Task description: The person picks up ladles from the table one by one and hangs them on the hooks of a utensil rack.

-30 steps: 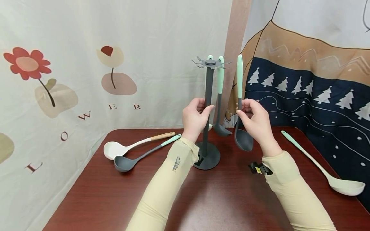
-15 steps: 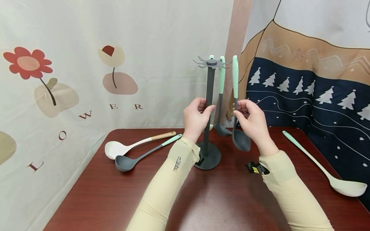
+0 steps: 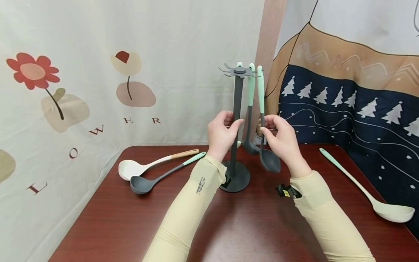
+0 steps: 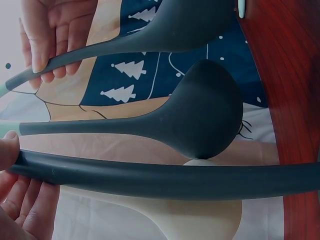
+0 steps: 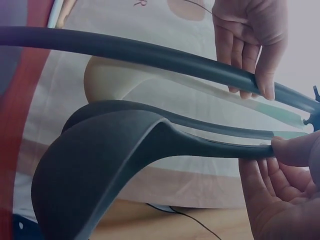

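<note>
In the head view my left hand [image 3: 222,134] grips the dark grey post of a utensil stand [image 3: 238,98], which has a hooked top and a round base. My right hand [image 3: 282,140] pinches the stem of a dark grey ladle [image 3: 270,161] with a mint handle. That ladle is upright, bowl down, its handle end close to the right-hand hooks; whether it touches one I cannot tell. Just left of it a similar grey ladle [image 3: 251,147] hangs from the stand. Behind the post hangs a cream ladle [image 5: 107,80], mostly hidden in the head view.
On the table [image 3: 131,225] at left lie a white ladle [image 3: 131,170] with a wooden handle and a grey ladle [image 3: 141,185] with a mint handle. A cream ladle [image 3: 391,211] lies at the right edge. Printed curtains [image 3: 183,72] stand behind the table.
My right hand has moved left with the grey ladle, bringing its handle end from apart to beside the stand's hooks. The left hand stays on the post.
</note>
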A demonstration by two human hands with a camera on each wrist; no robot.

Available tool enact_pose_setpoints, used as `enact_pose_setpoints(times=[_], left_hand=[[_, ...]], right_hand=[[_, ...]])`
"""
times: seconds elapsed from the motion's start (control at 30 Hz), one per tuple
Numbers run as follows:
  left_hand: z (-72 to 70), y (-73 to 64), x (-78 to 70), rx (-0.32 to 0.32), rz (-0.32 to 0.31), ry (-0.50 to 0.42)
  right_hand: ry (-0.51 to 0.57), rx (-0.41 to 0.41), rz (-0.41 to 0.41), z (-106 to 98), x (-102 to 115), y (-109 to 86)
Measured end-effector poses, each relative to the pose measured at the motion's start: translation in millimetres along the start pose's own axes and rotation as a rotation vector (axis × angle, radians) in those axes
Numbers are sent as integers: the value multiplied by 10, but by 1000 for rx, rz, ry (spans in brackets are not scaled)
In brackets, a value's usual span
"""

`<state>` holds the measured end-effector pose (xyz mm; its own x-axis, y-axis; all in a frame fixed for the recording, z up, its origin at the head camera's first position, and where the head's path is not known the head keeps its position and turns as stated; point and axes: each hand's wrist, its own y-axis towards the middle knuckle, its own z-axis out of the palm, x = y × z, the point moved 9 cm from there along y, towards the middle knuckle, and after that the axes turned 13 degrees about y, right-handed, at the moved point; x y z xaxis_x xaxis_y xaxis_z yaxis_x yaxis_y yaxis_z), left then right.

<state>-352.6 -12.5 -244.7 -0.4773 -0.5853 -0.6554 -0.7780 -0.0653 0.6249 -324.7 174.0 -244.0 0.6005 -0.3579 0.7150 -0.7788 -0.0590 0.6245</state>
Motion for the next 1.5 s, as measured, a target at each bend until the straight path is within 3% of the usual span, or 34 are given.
enact_pose_setpoints(times=[0.9, 1.27, 1.5], left_hand=[[1, 4, -6, 9, -7, 8], [3, -6, 2, 12, -17, 8], [2, -11, 5, 10, -18, 21]], right_hand=[[37, 56, 22, 153, -22, -29], [77, 148, 20, 130, -105, -108], [-6, 245, 15, 95, -191, -213]])
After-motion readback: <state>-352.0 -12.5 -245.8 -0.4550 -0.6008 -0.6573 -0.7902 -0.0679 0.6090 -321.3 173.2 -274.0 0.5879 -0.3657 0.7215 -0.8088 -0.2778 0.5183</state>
